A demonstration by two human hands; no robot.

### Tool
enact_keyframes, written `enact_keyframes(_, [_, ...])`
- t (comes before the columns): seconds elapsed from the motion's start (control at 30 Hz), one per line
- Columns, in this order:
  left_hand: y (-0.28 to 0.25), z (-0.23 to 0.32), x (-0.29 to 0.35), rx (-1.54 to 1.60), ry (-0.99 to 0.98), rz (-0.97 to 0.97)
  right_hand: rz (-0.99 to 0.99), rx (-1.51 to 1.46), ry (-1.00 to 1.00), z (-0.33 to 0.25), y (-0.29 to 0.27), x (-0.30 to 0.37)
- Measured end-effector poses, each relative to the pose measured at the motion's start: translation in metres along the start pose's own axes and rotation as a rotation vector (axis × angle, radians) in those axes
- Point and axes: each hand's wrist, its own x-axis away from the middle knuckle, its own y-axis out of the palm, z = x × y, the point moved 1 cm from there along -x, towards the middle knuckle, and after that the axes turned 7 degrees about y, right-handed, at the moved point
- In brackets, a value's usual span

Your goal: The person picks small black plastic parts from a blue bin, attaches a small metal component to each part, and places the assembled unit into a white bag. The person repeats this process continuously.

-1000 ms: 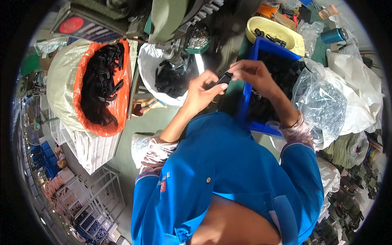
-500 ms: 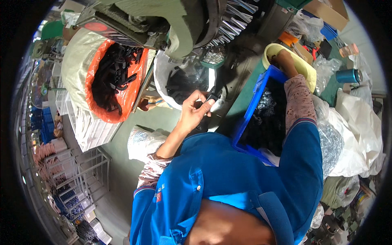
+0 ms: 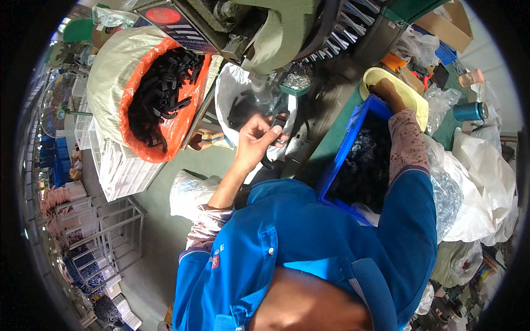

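My left hand pinches a small black plastic piece between thumb and fingers, in front of a white-lined bin with black parts inside. Above that bin hangs the grey-green head of a machine. Over on the right, my right hand reaches into a pale yellow tub; its fingertips are hidden, as is anything in them. My right forearm passes over the edge of a blue crate full of small dark pieces.
A green tray of small shiny metal pieces sits beside the machine. To the left, an orange-lined sack holds black strap-like parts. A white bag stands on the floor near my left elbow. Plastic bags and a blue cylinder lie right.
My left hand has moved slightly down and left in the view with the black piece, its fingers now overlapping the white-lined bin. My right hand stays in the yellow tub, and the view has shifted a little.
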Motion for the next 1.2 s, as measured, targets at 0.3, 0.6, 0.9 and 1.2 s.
enact_keyframes(0.3, [-0.006, 0.005, -0.008, 0.025, 0.067, 0.074, 0.155, 0.008, -0.046, -0.007, -0.003, 0.021])
enact_keyframes(0.6, [-0.032, 0.002, -0.019, -0.202, 0.093, -0.006, 0.189, -0.615, -0.184, -0.065, -0.084, 0.115])
enact_keyframes(0.9, [-0.046, 0.009, -0.034, -0.426, 0.275, -0.198, -0.059, -1.018, -0.458, -0.235, -0.06, 0.263])
enact_keyframes(1.2, [-0.076, 0.036, -0.045, -0.605, 0.431, -0.38, 0.121, -0.787, -0.518, -0.289, -0.055, 0.261])
